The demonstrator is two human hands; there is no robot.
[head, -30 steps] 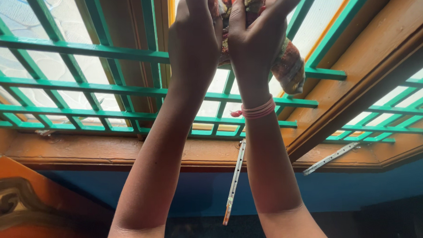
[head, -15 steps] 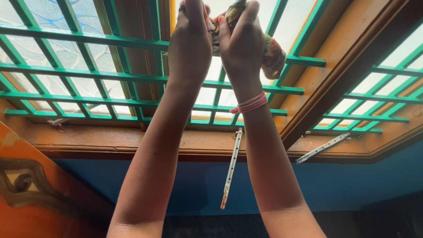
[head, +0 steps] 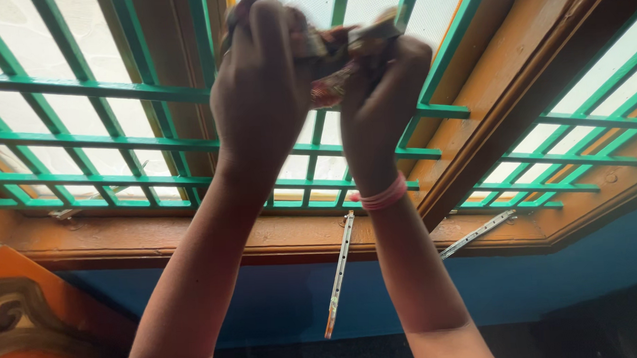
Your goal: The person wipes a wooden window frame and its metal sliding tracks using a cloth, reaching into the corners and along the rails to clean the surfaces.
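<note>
Both arms are up at the green window grille [head: 89,88], the left hand [head: 259,96] and right hand [head: 383,102] closed on a crumpled patterned cloth [head: 336,69] between them. It looks soft, light and limp, so I'd judge a bunched fistful holds it best.

Bright backlight through the window [head: 84,124], hands [head: 315,94] shadowed and motion-blurred.

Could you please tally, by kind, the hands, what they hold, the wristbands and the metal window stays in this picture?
Hands: 2, left and right
Crumpled cloth held by both: 1
Pink wristband: 1
Metal stays: 2, one hanging, one slanted
Total: 6
</note>
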